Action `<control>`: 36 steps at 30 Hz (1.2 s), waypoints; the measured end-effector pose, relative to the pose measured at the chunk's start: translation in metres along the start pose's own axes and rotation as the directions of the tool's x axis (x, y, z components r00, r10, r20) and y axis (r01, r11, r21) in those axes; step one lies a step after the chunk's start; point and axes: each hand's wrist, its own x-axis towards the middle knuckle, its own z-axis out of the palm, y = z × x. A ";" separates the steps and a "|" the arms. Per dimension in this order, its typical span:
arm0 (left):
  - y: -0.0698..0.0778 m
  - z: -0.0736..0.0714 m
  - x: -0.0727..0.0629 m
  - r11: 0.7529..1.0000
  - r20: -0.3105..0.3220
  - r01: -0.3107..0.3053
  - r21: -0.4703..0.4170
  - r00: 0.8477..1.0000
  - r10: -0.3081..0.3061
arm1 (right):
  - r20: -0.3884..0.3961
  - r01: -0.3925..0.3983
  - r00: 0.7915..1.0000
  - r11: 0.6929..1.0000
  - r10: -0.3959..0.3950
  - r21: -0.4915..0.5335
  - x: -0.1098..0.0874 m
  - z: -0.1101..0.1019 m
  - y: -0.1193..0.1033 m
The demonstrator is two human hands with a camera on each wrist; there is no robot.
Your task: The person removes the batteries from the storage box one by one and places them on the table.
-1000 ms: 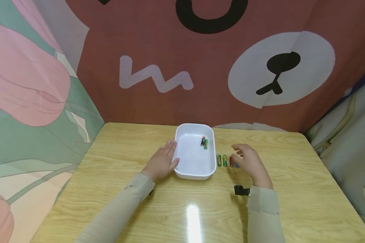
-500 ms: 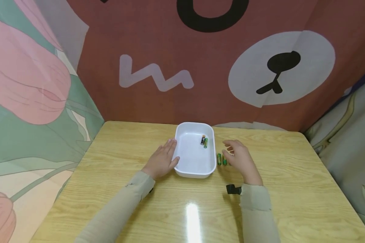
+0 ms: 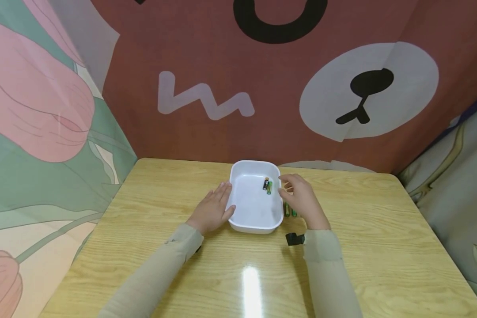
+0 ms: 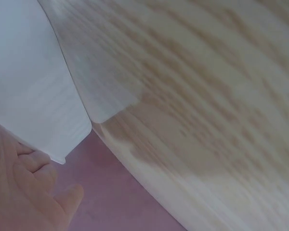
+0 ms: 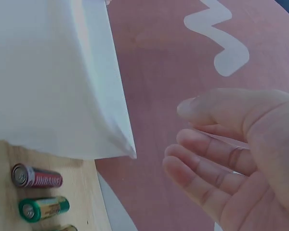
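Note:
A white plastic tray (image 3: 249,229) stands at the back middle of the table. Inside, toward its right wall, lie a black-and-orange battery (image 3: 265,183) and a green battery (image 3: 269,188). My left hand (image 3: 211,208) touches the tray's left side, fingers extended along the rim. By the right rim hovers my right hand (image 3: 302,199), fingers loosely bent; the right wrist view shows a gap between thumb and fingers with nothing in it. Below it, more green batteries (image 3: 287,209) lie beside the tray, partly covered. The right wrist view also shows a red battery (image 5: 36,176) there.
The wooden table (image 3: 163,185) backs onto a brown printed cloth (image 3: 206,137) with a bear design. A floral cloth (image 3: 43,185) hangs at the left. A black wrist camera (image 3: 295,239) sits under the right wrist.
My right hand has moved left from above the row of batteries to the tray's right rim, covering part of the row. The left hand and tray stay where they were.

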 end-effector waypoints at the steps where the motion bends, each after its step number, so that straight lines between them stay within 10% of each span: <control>1: 0.000 0.000 0.000 1.000 0.005 0.001 0.003 1.000 -0.001 | 0.005 -0.006 1.000 1.000 0.006 -0.002 0.002 0.000 -0.001; 36: 0.004 -0.004 -0.001 1.000 -0.027 -0.019 -0.009 0.999 0.018 | 0.280 -0.111 0.951 0.989 0.133 -0.093 0.084 0.014 -0.020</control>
